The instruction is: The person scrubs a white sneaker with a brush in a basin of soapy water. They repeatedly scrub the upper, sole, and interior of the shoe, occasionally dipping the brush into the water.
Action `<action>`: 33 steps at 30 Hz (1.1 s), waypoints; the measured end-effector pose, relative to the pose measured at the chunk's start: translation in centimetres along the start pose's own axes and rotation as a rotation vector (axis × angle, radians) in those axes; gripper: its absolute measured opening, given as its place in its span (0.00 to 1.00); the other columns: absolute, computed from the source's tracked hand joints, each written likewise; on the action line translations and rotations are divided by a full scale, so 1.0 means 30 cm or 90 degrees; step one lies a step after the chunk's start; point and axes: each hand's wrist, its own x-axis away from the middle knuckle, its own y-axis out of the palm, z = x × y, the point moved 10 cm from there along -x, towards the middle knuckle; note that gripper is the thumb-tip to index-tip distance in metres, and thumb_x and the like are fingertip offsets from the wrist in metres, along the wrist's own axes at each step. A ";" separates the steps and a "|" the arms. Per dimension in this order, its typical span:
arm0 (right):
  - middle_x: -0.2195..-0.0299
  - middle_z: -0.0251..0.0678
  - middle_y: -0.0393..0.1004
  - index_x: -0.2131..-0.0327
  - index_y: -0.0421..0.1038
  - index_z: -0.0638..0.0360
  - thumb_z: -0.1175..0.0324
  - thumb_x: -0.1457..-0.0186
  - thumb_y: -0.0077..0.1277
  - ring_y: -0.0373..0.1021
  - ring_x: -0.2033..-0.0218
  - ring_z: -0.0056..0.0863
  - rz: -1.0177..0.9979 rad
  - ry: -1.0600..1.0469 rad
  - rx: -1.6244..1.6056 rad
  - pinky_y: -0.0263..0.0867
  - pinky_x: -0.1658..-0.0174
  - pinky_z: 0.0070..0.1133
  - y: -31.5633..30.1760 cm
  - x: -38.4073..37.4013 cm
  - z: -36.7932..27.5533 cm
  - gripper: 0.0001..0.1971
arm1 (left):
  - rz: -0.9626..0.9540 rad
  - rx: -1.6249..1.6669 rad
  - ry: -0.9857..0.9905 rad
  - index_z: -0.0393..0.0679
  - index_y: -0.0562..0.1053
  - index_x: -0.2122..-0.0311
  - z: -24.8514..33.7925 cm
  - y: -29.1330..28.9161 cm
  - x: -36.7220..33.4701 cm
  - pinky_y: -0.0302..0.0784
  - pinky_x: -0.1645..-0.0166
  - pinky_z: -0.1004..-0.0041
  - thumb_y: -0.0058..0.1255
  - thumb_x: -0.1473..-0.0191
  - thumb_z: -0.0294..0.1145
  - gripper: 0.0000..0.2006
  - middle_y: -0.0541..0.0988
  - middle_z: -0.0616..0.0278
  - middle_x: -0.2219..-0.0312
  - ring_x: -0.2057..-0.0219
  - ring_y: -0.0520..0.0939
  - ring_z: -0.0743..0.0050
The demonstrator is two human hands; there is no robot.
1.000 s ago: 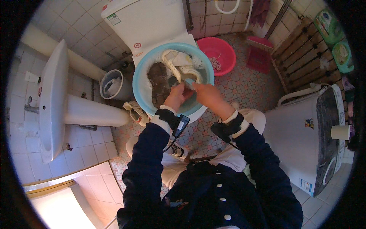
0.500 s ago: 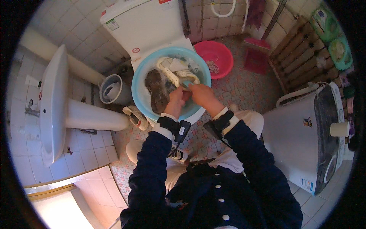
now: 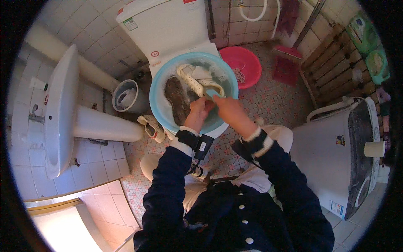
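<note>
Just this side of the shoe, the left hand (image 3: 199, 111) is angled inward, its fingers partly hidden; whether anything is gripped there cannot be told. By the right hand (image 3: 230, 110), a small light-blue block (image 3: 213, 93) is held, fingers closed narrow, right at the shoe's near end. And the cream shoe (image 3: 191, 80) itself is set in the blue basin (image 3: 153, 98), its long axis slanted from far left to near right; the toe cannot be made out. Left of it, a brown sole (image 3: 175, 98) is laid, pointed almost straight away. The basin's near rim is crossed by both arms. Open floor (image 3: 270, 98) is seen rightward; beyond the rim, a pink tub (image 3: 253, 61) is placed.
</note>
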 end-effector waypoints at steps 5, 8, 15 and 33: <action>0.75 0.43 0.72 0.63 0.65 0.52 0.69 0.53 0.41 0.70 0.71 0.43 -0.027 -0.016 -0.044 0.65 0.72 0.37 0.035 0.005 -0.029 0.11 | 0.049 0.024 0.008 0.33 0.66 0.66 -0.001 -0.020 0.012 0.74 0.72 0.64 0.41 0.53 0.22 0.07 0.72 0.53 0.73 0.74 0.75 0.59; 0.74 0.44 0.71 0.61 0.65 0.51 0.69 0.54 0.42 0.70 0.71 0.42 -0.009 -0.032 -0.033 0.65 0.71 0.36 0.027 -0.021 -0.036 0.13 | 0.060 0.043 0.014 0.31 0.65 0.65 -0.001 -0.030 0.007 0.74 0.73 0.63 0.42 0.54 0.21 0.09 0.71 0.53 0.73 0.73 0.75 0.58; 0.74 0.42 0.72 0.59 0.65 0.49 0.71 0.53 0.40 0.70 0.69 0.42 -0.151 0.027 -0.009 0.65 0.70 0.35 0.086 0.018 -0.003 0.15 | 0.019 0.020 0.012 0.30 0.66 0.66 0.007 -0.001 0.018 0.75 0.74 0.64 0.42 0.53 0.22 0.08 0.72 0.52 0.73 0.76 0.75 0.59; 0.71 0.42 0.71 0.55 0.63 0.48 0.69 0.53 0.41 0.69 0.68 0.42 -0.010 -0.046 -0.042 0.65 0.69 0.35 0.021 -0.068 -0.013 0.19 | 0.053 0.105 0.007 0.32 0.65 0.65 -0.023 -0.011 0.025 0.75 0.68 0.63 0.39 0.51 0.23 0.08 0.70 0.51 0.70 0.73 0.74 0.59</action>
